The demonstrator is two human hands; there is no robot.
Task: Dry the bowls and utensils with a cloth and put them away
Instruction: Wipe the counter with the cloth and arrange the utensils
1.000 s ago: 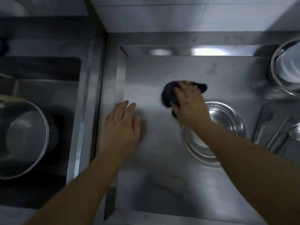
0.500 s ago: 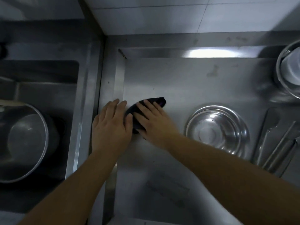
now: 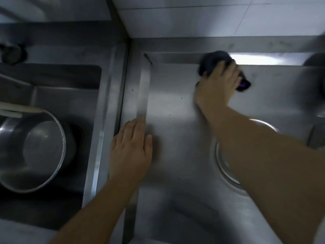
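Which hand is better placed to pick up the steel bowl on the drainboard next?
Probably the left hand: it rests flat and free on the drainboard. The right hand presses the dark cloth far back, its forearm crossing over the bowl.

Pale tiled wall [image 3: 211, 16], seemingly dim.

2 hands [image 3: 131, 147] [image 3: 216, 85], 1 cloth [image 3: 211, 61], 2 bowls [image 3: 31, 152] [image 3: 221, 161].

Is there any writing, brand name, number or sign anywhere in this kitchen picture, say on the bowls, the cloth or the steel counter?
None can be read.
The dark cloth under the right hand shows a purple patch, too blurred to tell if it bears text.
The steel bowl, the pot in the sink and the steel counter show no markings.
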